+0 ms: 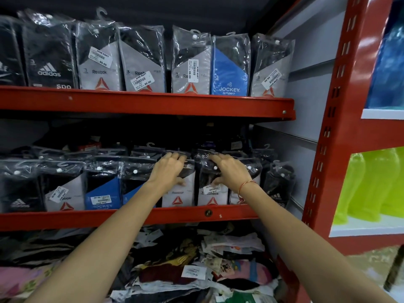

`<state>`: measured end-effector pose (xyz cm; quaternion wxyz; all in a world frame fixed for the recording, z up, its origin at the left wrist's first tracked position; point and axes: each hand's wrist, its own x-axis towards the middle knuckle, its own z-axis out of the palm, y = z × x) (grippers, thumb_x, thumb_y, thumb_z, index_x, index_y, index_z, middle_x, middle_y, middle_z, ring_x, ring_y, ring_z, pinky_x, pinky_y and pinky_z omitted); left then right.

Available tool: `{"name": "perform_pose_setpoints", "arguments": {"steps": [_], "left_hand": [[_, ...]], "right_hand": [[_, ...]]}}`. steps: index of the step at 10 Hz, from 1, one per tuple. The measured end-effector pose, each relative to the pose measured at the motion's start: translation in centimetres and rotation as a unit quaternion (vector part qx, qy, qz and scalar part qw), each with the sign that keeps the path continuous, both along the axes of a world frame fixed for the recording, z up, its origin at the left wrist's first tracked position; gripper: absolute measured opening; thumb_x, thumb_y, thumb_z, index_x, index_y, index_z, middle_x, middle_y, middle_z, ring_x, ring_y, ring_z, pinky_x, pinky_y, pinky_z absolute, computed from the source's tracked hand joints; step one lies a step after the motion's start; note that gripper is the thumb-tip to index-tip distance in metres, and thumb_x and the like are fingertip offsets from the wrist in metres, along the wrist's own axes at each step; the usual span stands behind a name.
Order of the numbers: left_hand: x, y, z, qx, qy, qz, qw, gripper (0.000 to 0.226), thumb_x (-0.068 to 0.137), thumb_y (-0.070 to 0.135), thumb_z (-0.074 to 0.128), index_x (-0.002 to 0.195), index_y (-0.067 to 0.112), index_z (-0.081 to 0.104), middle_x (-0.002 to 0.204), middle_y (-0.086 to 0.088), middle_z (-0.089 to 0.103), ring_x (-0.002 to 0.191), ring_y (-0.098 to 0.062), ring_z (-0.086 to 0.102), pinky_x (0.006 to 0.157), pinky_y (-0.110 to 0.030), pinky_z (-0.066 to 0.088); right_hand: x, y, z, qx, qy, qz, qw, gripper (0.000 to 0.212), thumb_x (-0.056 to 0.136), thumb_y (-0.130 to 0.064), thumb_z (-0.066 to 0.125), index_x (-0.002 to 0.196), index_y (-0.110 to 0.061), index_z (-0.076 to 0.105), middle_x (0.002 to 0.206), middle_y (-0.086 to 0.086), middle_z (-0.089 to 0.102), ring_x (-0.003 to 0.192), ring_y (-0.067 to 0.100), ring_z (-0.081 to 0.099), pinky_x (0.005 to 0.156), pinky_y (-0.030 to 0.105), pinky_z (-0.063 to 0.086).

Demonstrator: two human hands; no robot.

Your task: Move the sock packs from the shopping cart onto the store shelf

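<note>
**Clerk:** Fingers first, please. Left?

**Me:** Left hand (169,170): fingers curled over the top of one Reebok sock pack (179,194) on the middle shelf (229,214), thumb low on its front face. Clenched on that pack.

**Clerk:** Right?

**Me:** Right hand (229,171): fingers hooked over the top of the neighbouring Reebok pack (212,193), thumb on the front beside its price sticker. Grasping it too. Thin red band on that wrist. Both packs stand upright, side by side, bases on the shelf.

**Clerk:** Middle shelf, contents?

**Me:** One row of bagged sock packs, upright: an Adidas pack (19,193) at far left, a grey Reebok pack next, two blue Jockey packs, my two, more Reebok, and a black Adidas pack (277,189) at the right end. More packs behind; I cannot tell how many.

**Clerk:** Top shelf (153,102)?

**Me:** Same kind: Adidas, several Reebok, one blue Jockey pack (229,71), all standing.

**Clerk:** Below?

**Me:** Bottom level: loose pile of mixed socks (196,272), lying flat, unsorted.
</note>
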<state>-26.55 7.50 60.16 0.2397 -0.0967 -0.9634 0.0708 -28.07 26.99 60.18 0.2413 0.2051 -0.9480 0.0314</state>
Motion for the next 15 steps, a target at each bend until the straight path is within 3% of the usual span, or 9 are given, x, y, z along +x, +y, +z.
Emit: {"name": "perform_pose_setpoints", "arguments": {"steps": [3, 5, 6, 7, 8, 10, 13, 14, 15], "left_hand": [[-0.2, -0.5, -0.5, 0.008, 0.001, -0.031, 0.999, 0.086, 0.079, 0.041, 0.071, 0.146, 0.007, 0.03, 0.146, -0.011, 0.042, 0.136, -0.027, 0.039, 0.11, -0.035, 0.035], [1.7, -4.0, 1.9, 0.101, -0.038, -0.07, 0.992, 0.113, 0.062, 0.049, 0.083, 0.15, 0.008, 0.026, 0.153, -0.013, 0.035, 0.144, -0.028, 0.029, 0.121, -0.037, 0.014], [2.6, -8.0, 3.1, 0.112, -0.052, -0.039, 0.992, 0.117, 0.055, 0.052, 0.085, 0.148, 0.008, 0.031, 0.152, -0.012, 0.038, 0.142, -0.028, 0.032, 0.121, -0.04, 0.013], [3.4, -11.7, 3.2, 0.108, -0.084, 0.001, 0.991, 0.114, 0.057, 0.047, 0.086, 0.149, 0.009, 0.029, 0.154, -0.011, 0.035, 0.142, -0.029, 0.031, 0.12, -0.04, 0.019], [4.1, -14.8, 2.7, 0.092, -0.096, 0.044, 0.99, 0.116, 0.059, 0.042, 0.087, 0.15, 0.009, 0.024, 0.156, -0.011, 0.03, 0.143, -0.03, 0.027, 0.115, -0.039, 0.029], [3.8, -17.2, 0.9, 0.08, -0.062, 0.063, 0.993, 0.104, 0.067, 0.028, 0.085, 0.15, 0.011, 0.025, 0.155, -0.008, 0.031, 0.142, -0.026, 0.029, 0.114, -0.038, 0.031], [3.5, -17.8, -0.2, 0.076, -0.016, 0.035, 0.996, 0.091, 0.078, 0.021, 0.076, 0.152, 0.014, 0.023, 0.159, -0.003, 0.025, 0.147, -0.021, 0.023, 0.119, -0.036, 0.026], [3.4, -17.6, -0.7, 0.079, -0.008, 0.036, 0.996, 0.091, 0.081, 0.02, 0.074, 0.153, 0.015, 0.018, 0.161, -0.003, 0.02, 0.149, -0.019, 0.017, 0.12, -0.036, 0.024], [4.1, -17.4, -0.9, 0.069, -0.028, 0.034, 0.997, 0.094, 0.083, 0.025, 0.072, 0.154, 0.012, 0.012, 0.163, -0.004, 0.012, 0.15, -0.021, 0.011, 0.121, -0.035, 0.02]], "right_hand": [[0.5, -0.3, 0.2, -0.023, -0.011, 0.02, 0.999, 0.076, 0.072, -0.032, 0.08, 0.137, -0.019, 0.042, 0.133, 0.007, 0.058, 0.115, 0.029, 0.06, 0.091, 0.042, 0.052], [1.8, -3.5, 1.3, 0.003, 0.008, 0.063, 0.998, 0.087, 0.076, -0.039, 0.075, 0.145, -0.01, 0.03, 0.152, 0.009, 0.035, 0.144, 0.024, 0.026, 0.12, 0.035, 0.016], [2.0, -6.9, 1.8, -0.012, 0.009, 0.109, 0.994, 0.079, 0.082, -0.04, 0.07, 0.145, -0.012, 0.032, 0.152, 0.007, 0.036, 0.143, 0.022, 0.029, 0.114, 0.035, 0.03], [1.7, -10.4, 2.0, -0.006, -0.019, 0.13, 0.991, 0.078, 0.082, -0.041, 0.069, 0.145, -0.011, 0.033, 0.149, 0.011, 0.042, 0.133, 0.029, 0.044, 0.104, 0.043, 0.044], [1.2, -13.4, 1.9, 0.019, -0.049, 0.139, 0.989, 0.086, 0.079, -0.042, 0.072, 0.146, -0.009, 0.03, 0.148, 0.014, 0.041, 0.133, 0.032, 0.044, 0.105, 0.044, 0.043], [0.5, -17.1, 1.3, 0.061, -0.046, 0.129, 0.989, 0.101, 0.072, -0.045, 0.077, 0.15, -0.018, 0.019, 0.15, 0.011, 0.039, 0.134, 0.031, 0.042, 0.104, 0.045, 0.045], [0.8, -17.5, 1.9, 0.114, -0.001, 0.094, 0.989, 0.087, 0.076, -0.039, 0.074, 0.147, -0.019, 0.027, 0.138, 0.011, 0.052, 0.127, 0.032, 0.048, 0.105, 0.039, 0.039], [0.9, -17.8, 1.8, 0.117, -0.002, 0.087, 0.989, 0.087, 0.079, -0.037, 0.072, 0.148, -0.018, 0.022, 0.143, 0.013, 0.047, 0.131, 0.033, 0.045, 0.111, 0.039, 0.033], [1.3, -17.6, 1.4, 0.127, -0.006, 0.072, 0.989, 0.09, 0.083, -0.044, 0.065, 0.151, -0.015, 0.013, 0.15, 0.013, 0.038, 0.139, 0.03, 0.036, 0.12, 0.04, 0.018]]}}
